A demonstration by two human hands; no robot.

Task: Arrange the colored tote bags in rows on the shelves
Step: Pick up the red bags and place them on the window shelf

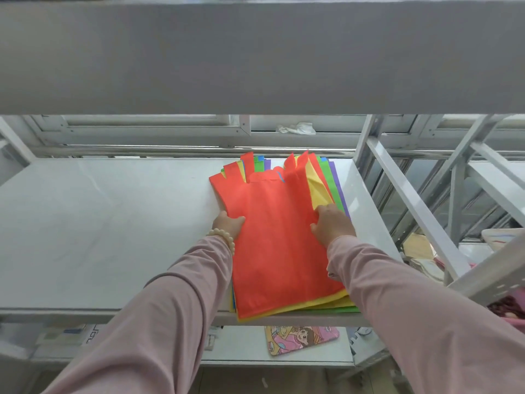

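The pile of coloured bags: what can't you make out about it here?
Head view:
- Pile of bags: the count; the red top bag covers the lower ones.
- Left hand: fingers hidden under the pile.
- Right hand: fingertips hidden by its own back.
- Cartoon bag below: partly cut off by the shelf.

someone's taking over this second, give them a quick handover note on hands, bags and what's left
Left hand: grips the left edge of the stack of tote bags, thumb on top.
Right hand: on the stack's right side, where red meets yellow; grip unclear.
Bags: one fanned stack, red on top, at the right end of the shelf.
Done: stack is on the shelf.
Left: lay the bags out in rows; none laid out yet.
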